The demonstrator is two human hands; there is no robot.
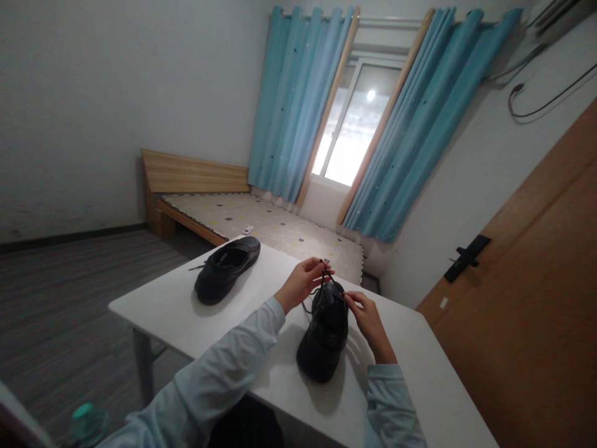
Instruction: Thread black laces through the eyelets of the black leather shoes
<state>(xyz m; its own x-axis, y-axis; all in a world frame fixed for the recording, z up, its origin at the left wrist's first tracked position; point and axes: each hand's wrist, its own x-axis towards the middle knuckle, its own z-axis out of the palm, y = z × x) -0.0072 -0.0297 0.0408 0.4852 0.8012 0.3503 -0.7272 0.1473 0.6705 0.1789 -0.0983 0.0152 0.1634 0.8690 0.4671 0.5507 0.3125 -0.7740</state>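
A black shoe stands on the white table with its heel toward me and its toe pointing away. My left hand, at the shoe's far left, is closed in a pinch on a black shoelace, which it lifts above the shoe. My right hand is at the shoe's right side, thumb and fingers pinched together by the lacing. A piece of lace seems to be between these fingertips, though it is small and dark. A second black shoe rests farther left, a lace end sticking out on its left.
The white table spans the space before me. Behind it is a bed with a small white remote on it. A wooden door stands at the right. A bottle with a green cap is at the lower left.
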